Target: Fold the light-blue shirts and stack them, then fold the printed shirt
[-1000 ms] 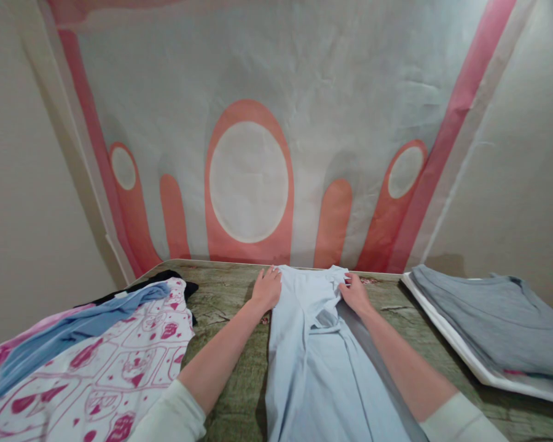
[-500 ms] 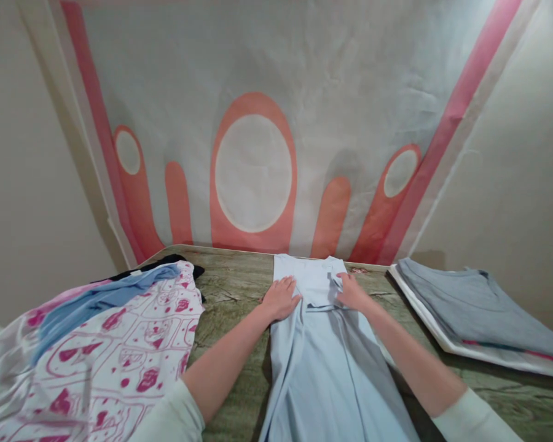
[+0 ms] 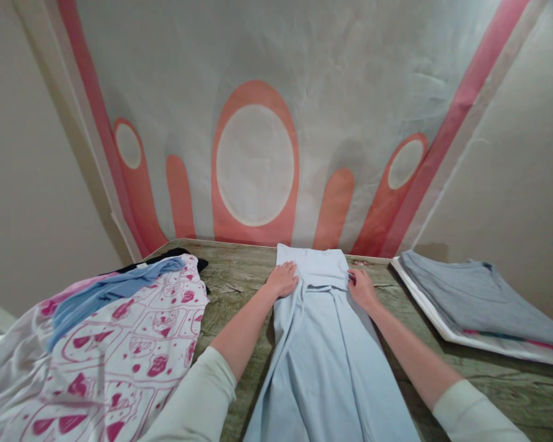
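Note:
A pale blue garment (image 3: 322, 362) lies lengthwise on the wood-patterned table, with its far end folded over into a smooth, lighter band. My left hand (image 3: 282, 279) rests flat on the band's left side, fingers stretched out. At the band's right edge, my right hand (image 3: 362, 288) pinches a bit of the cloth between thumb and fingers. Loose creases run through the near part of the garment, which passes out of view at the bottom. Its exact kind cannot be made out.
Left of me is a heap of clothes with a white and pink printed garment (image 3: 138, 350), a blue garment (image 3: 115, 298) and something black. On the right lies a stack topped by a grey shirt (image 3: 470, 301). Behind the table (image 3: 230, 270) rises a wall covering.
My right hand has moved outward to the right edge of the band, drawing the cloth there flatter. My left hand stays on the left side. The view has shifted slightly.

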`<state>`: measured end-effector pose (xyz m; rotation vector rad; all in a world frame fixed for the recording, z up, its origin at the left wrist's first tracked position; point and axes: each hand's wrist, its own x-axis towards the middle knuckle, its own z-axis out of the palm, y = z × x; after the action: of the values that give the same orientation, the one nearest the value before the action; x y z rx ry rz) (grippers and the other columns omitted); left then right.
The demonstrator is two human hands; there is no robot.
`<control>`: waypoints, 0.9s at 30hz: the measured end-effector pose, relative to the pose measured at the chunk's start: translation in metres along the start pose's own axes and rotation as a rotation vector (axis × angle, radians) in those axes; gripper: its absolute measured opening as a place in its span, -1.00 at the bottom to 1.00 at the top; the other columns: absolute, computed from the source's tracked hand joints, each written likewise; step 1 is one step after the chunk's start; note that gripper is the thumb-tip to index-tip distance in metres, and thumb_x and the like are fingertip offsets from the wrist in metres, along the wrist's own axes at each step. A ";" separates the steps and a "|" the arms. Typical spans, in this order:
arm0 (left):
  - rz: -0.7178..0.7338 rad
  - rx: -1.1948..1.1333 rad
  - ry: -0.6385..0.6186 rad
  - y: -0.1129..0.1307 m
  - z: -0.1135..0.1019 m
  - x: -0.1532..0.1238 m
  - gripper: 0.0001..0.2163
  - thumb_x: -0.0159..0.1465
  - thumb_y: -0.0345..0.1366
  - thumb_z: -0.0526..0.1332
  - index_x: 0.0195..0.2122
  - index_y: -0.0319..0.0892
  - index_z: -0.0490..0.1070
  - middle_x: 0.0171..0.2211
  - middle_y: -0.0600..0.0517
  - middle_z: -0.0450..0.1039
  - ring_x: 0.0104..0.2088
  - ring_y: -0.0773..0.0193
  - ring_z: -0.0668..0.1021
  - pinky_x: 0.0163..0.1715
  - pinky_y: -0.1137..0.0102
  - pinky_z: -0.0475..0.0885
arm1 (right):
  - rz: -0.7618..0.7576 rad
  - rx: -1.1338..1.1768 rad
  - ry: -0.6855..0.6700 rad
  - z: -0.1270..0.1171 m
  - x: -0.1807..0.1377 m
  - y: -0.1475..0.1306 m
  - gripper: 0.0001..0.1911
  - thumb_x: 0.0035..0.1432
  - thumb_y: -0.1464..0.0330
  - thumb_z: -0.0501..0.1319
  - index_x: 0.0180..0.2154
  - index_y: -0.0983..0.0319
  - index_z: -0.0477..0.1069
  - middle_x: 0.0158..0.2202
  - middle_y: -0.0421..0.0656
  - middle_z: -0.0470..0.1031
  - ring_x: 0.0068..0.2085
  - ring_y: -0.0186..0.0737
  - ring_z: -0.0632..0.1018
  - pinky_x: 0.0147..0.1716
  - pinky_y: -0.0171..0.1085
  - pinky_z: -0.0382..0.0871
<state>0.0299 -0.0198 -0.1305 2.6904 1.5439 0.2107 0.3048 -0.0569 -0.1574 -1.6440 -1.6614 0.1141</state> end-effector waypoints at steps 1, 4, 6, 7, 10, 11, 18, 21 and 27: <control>-0.004 -0.003 0.001 0.001 -0.003 -0.002 -0.53 0.32 -0.15 -0.18 0.21 -0.23 -0.02 0.26 -0.10 -0.07 0.24 0.15 0.01 0.16 0.16 -0.08 | -0.004 -0.008 0.011 -0.003 -0.001 -0.001 -0.63 -0.07 0.54 0.01 -0.16 0.32 0.34 -0.18 -0.03 0.33 -0.14 -0.14 0.40 -0.04 -0.13 0.23; 0.003 -0.014 0.034 0.007 -0.016 -0.023 -0.56 0.30 -0.20 -0.08 0.18 -0.22 0.02 0.24 -0.11 -0.03 0.23 0.15 0.03 0.16 0.19 -0.06 | -0.046 -0.020 0.012 -0.015 -0.012 -0.009 -0.61 -0.08 0.56 0.02 -0.14 0.29 0.33 -0.14 -0.04 0.32 -0.04 -0.11 0.34 0.02 -0.12 0.17; 0.004 -0.062 0.097 0.013 -0.028 -0.048 -0.61 0.25 -0.26 0.01 0.10 -0.22 0.12 0.17 -0.13 0.09 0.18 0.15 0.14 0.13 0.24 0.03 | -0.135 -0.002 -0.061 -0.024 -0.028 -0.024 -0.63 -0.05 0.57 0.01 -0.16 0.27 0.33 -0.14 -0.06 0.32 -0.05 -0.14 0.35 -0.01 -0.15 0.20; -0.018 -0.110 0.131 0.017 -0.034 -0.064 -0.66 0.23 -0.28 0.04 0.03 -0.21 0.18 0.09 -0.13 0.19 0.10 0.16 0.25 0.08 0.28 0.12 | -0.194 0.019 -0.123 -0.027 -0.038 -0.034 -0.65 -0.02 0.57 0.00 -0.17 0.26 0.34 -0.15 -0.07 0.33 -0.09 -0.16 0.37 -0.04 -0.16 0.23; -0.124 -0.268 0.129 0.033 -0.051 -0.118 -0.74 0.21 -0.23 0.08 -0.11 -0.21 0.25 -0.11 -0.11 0.30 -0.11 0.19 0.40 -0.08 0.32 0.28 | -0.366 0.110 -0.349 -0.039 -0.073 -0.074 -0.71 0.04 0.56 -0.01 -0.23 0.24 0.36 -0.21 -0.11 0.35 -0.16 -0.21 0.40 -0.13 -0.20 0.28; -0.139 -0.321 0.092 0.040 -0.055 -0.138 -0.72 0.19 -0.18 0.11 -0.12 -0.21 0.24 -0.14 -0.09 0.30 -0.15 0.19 0.42 -0.11 0.32 0.31 | -0.411 0.142 -0.410 -0.042 -0.085 -0.088 -0.73 0.05 0.56 0.00 -0.25 0.23 0.37 -0.23 -0.12 0.36 -0.18 -0.22 0.40 -0.14 -0.20 0.29; -0.138 -0.525 -0.085 0.080 -0.074 -0.239 -0.24 -0.06 -0.12 0.33 0.15 -0.05 0.02 0.02 -0.11 0.17 -0.04 0.07 0.37 -0.05 0.27 0.28 | -0.546 0.213 -0.630 -0.053 -0.134 -0.157 -0.78 0.11 0.55 0.03 -0.26 0.24 0.39 -0.25 -0.11 0.38 -0.20 -0.22 0.39 -0.18 -0.24 0.29; -0.160 -0.669 -0.120 0.075 -0.075 -0.247 -0.29 0.01 -0.25 0.28 0.17 -0.06 -0.01 -0.06 -0.07 0.25 -0.20 0.19 0.44 -0.15 0.32 0.34 | -0.576 0.157 -0.678 -0.057 -0.146 -0.169 -0.82 0.12 0.52 0.05 -0.27 0.24 0.37 -0.28 -0.12 0.37 -0.23 -0.22 0.39 -0.22 -0.26 0.29; -0.187 -0.913 -0.138 0.054 -0.069 -0.241 -0.62 0.21 -0.21 0.09 0.06 -0.13 0.14 -0.34 0.06 0.34 -0.51 0.39 0.41 -0.51 0.50 0.32 | -0.777 0.009 -0.789 -0.075 -0.168 -0.187 -0.82 0.09 0.52 0.09 -0.23 0.23 0.35 -0.24 -0.14 0.36 -0.27 -0.26 0.39 -0.29 -0.31 0.25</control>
<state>-0.0532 -0.2577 -0.0818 1.8022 1.2187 0.5475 0.1717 -0.2684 -0.0763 -0.8553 -2.7707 0.4108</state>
